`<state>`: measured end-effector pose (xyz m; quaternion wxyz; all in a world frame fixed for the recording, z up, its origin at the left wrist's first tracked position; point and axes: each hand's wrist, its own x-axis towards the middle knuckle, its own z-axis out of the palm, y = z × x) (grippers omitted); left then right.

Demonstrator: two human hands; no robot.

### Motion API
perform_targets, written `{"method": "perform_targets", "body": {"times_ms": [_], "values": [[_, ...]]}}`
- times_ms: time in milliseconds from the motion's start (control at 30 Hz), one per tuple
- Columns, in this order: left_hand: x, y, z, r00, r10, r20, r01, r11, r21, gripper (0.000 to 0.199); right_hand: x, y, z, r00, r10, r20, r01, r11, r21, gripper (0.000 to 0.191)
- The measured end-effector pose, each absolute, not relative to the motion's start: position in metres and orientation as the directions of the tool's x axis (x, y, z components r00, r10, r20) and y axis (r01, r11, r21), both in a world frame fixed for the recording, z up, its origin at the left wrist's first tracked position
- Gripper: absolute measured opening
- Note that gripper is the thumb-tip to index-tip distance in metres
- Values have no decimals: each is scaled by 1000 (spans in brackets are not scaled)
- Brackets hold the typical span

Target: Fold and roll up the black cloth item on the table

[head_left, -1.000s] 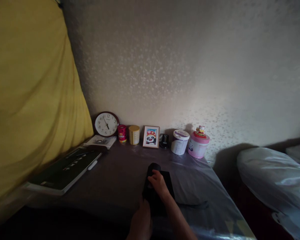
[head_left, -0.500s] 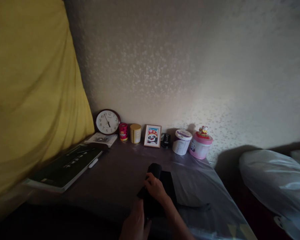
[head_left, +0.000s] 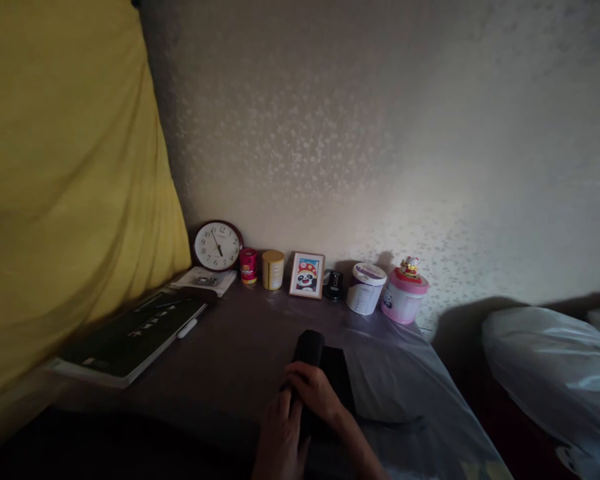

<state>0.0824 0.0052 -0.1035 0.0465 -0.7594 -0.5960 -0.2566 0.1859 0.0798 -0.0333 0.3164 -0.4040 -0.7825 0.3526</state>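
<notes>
A black, cloth-like item [head_left: 309, 343] lies on the near middle of the table, with a thick folded or rolled strip along its left side. A flat black part [head_left: 341, 377] spreads to the right of that strip. Across the strip lies my right hand [head_left: 314, 390], its fingers bent over the top and closed on it. My left hand [head_left: 281, 430] is just below and to the left, gripping the strip's near end between fingers and thumb. Both hands nearly touch. Deep shadow hides the item's lower part, so its exact kind is unclear.
Along the wall stand a clock [head_left: 219, 246], a red can [head_left: 249, 267], a yellow-lidded can [head_left: 273, 270], a panda picture frame [head_left: 307, 275], a small black object [head_left: 333, 285], a white tub [head_left: 366, 289] and a pink-lidded tub [head_left: 404, 297]. A green-covered book [head_left: 135, 337] lies left.
My left hand has moved up and right onto the black item, closer to my right hand. The folded strip now covers the left edge that stuck out before.
</notes>
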Motion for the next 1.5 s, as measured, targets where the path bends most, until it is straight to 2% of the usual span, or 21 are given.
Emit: {"method": "perform_targets", "body": {"times_ms": [100, 167, 267, 433, 533, 667, 800, 967, 1067, 1233, 1500], "values": [[82, 7, -117, 189, 865, 466, 911, -332, 246, 61, 195, 73, -39, -471, 790, 393, 426, 593, -683, 25], [82, 9, -125, 192, 873, 448, 902, -337, 271, 63, 201, 74, -44, -501, 746, 438, 455, 658, -601, 25], [82, 11, -131, 184, 905, 382, 889, -319, 327, 65, 206, 85, -49, -543, 731, 413, 510, 678, -530, 24], [82, 11, -134, 234, 900, 367, 859, -368, 356, 63, 204, 118, -52, -519, 780, 350, 619, 625, -476, 29], [85, 9, -121, 219, 944, 245, 862, -305, 405, 62, 199, 142, -57, -483, 811, 329, 683, 585, -438, 30], [91, 4, -84, 145, 989, -36, 906, -117, 407, 69, 200, 168, -58, -406, 866, 292, 770, 496, -400, 30], [92, -1, -58, 165, 981, -107, 890, -101, 444, 73, 227, 170, -54, -135, 951, 279, 874, 247, -419, 35], [91, -4, -60, 156, 987, -28, 880, -126, 458, 67, 281, 136, -64, 143, 959, 244, 865, -1, -501, 40], [92, -5, -67, 149, 989, 16, 880, -140, 454, 67, 292, 111, -76, 138, 971, 197, 820, 0, -573, 36], [92, -8, -74, 143, 988, 57, 873, -153, 464, 74, 281, 86, -83, 125, 977, 173, 790, 8, -613, 35], [92, -12, -65, 126, 991, -41, 876, -92, 473, 86, 259, 78, -69, 101, 979, 175, 773, 34, -634, 36]]}}
